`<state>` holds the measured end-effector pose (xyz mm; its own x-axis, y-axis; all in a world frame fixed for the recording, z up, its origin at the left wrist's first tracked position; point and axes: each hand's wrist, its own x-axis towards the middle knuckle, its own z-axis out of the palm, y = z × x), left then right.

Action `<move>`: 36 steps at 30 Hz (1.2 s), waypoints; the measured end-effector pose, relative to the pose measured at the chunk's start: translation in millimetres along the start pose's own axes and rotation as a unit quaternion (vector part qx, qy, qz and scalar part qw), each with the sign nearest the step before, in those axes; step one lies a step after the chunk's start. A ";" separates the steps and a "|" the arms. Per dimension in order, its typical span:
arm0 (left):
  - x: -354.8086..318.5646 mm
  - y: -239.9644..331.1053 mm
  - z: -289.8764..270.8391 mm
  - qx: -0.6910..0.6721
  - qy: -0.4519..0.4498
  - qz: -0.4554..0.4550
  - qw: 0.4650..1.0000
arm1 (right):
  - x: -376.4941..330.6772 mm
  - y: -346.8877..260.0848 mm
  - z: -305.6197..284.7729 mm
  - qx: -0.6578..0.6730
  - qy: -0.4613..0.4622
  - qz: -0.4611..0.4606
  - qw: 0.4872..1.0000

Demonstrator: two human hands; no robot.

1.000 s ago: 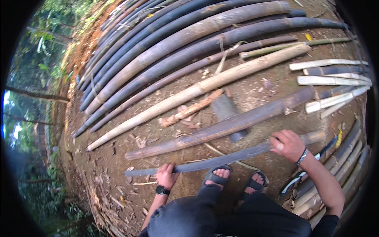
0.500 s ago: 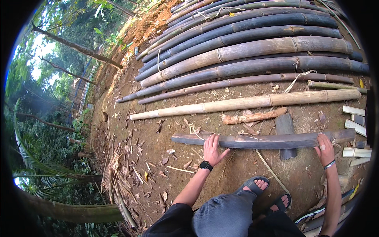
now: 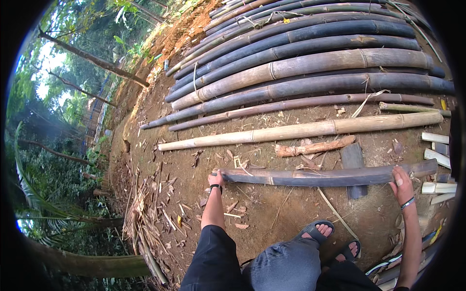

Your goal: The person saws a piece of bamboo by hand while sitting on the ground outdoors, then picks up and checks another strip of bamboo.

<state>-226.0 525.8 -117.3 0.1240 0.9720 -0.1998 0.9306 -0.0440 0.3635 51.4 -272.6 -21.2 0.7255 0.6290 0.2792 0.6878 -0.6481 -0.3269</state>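
A long dark piece of split bamboo [image 3: 291, 177] lies crosswise in front of me, its right part over a short dark bamboo block [image 3: 356, 186]. My left hand [image 3: 216, 178] is closed around its left end. My right hand [image 3: 402, 185] is closed on the near edge close to the right end, fingers bent against it; part of the fingers is hard to make out. Just beyond lie a rough stick of wood [image 3: 315, 146] and a pale bamboo pole [image 3: 291, 128].
Several dark bamboo poles [image 3: 310, 86] lie side by side farther off. Pale split pieces [image 3: 437, 157] are stacked at the right. Dry sticks [image 3: 141, 218] heap up at the left, before trees. My sandalled feet [image 3: 318, 232] stand on bare earth strewn with chips and leaves.
My left hand has slid left from the top of the split bamboo to its left end and closed there. The right hand stays near the right end, its fingers more bent.
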 end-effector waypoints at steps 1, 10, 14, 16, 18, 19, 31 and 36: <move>9.8 -4.5 4.7 0.013 0.037 0.008 0.999 | -1.3 1.0 -2.7 -0.003 0.000 0.005 1.000; 51.4 -46.1 49.5 -0.075 0.081 0.077 0.991 | 21.1 -7.4 -28.5 -0.026 -0.052 0.006 0.998; 74.4 -22.9 50.0 0.018 0.122 0.051 0.991 | 26.7 -9.9 -33.6 -0.101 -0.080 0.039 0.991; 81.3 -11.6 55.8 0.080 0.095 0.047 0.991 | 29.3 -4.8 -34.8 -0.114 -0.111 0.073 0.985; 84.6 -7.4 60.5 0.259 0.065 0.060 0.962 | 41.4 -6.6 -42.7 -0.089 -0.158 0.115 0.977; 88.0 -6.0 61.4 0.375 0.052 0.073 0.923 | 47.7 -2.3 -43.1 -0.090 -0.167 0.117 0.975; 34.3 -11.9 42.6 0.065 0.118 0.031 0.990 | 30.4 16.9 -78.9 -0.114 -0.116 0.157 0.974; 46.1 -3.0 38.6 0.088 0.116 -0.011 0.989 | 34.5 22.7 -75.6 -0.116 -0.127 0.129 0.977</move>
<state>-209.7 561.8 -162.8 0.0391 0.9991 0.0159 0.9801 -0.0414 0.1942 93.9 -298.0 49.3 0.8656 0.4999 -0.0286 0.4921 -0.8599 -0.1356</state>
